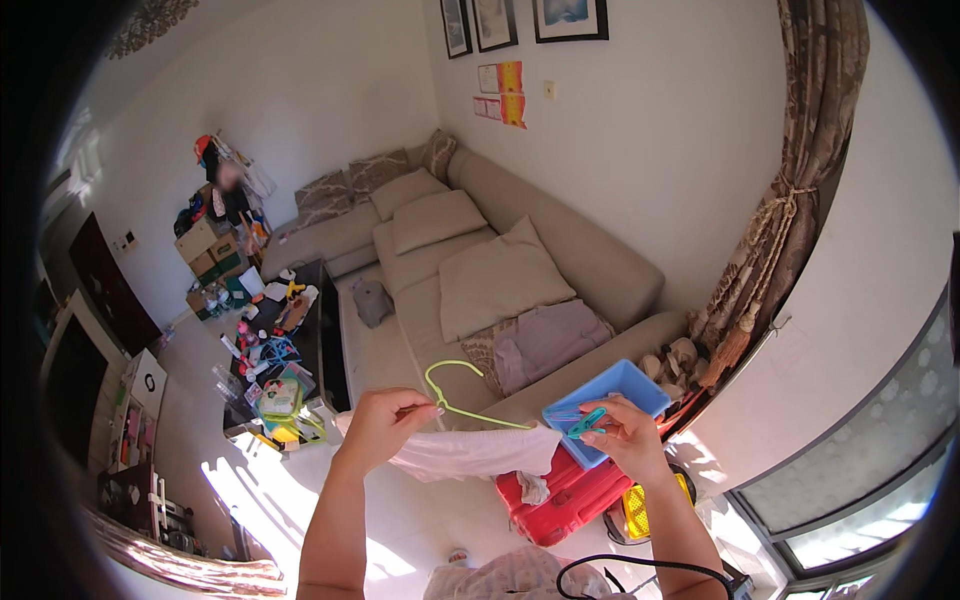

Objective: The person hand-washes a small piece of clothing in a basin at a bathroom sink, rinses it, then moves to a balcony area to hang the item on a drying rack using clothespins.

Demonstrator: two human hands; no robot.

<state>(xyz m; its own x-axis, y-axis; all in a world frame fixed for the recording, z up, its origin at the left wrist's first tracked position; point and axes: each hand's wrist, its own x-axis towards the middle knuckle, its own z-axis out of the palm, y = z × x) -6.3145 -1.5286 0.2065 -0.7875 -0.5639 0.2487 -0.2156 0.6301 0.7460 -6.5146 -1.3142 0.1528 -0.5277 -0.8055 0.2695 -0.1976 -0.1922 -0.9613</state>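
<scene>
My left hand [390, 424] pinches a lime-green clothes hanger [480, 417] just below its hook. A pale pink garment [476, 452] hangs from the hanger, its right end near my right hand [626, 435]. Between the fingers of that hand is a teal plastic clothespin [587, 424], apart from the cloth. Behind it, a blue plastic basin [622, 382] contains some small light items, partly hidden. The basin rests on or above a red suitcase [562, 502], where a crumpled whitish cloth [533, 487] also lies.
A beige corner sofa [427, 300] with cushions stretches ahead. To the left, a dark coffee table [322, 360] is crowded with clutter. A yellow basket [637, 514] stands right of the suitcase. Brown curtains [817, 97] are tied at the right wall. A black cable [645, 559] crosses near my body.
</scene>
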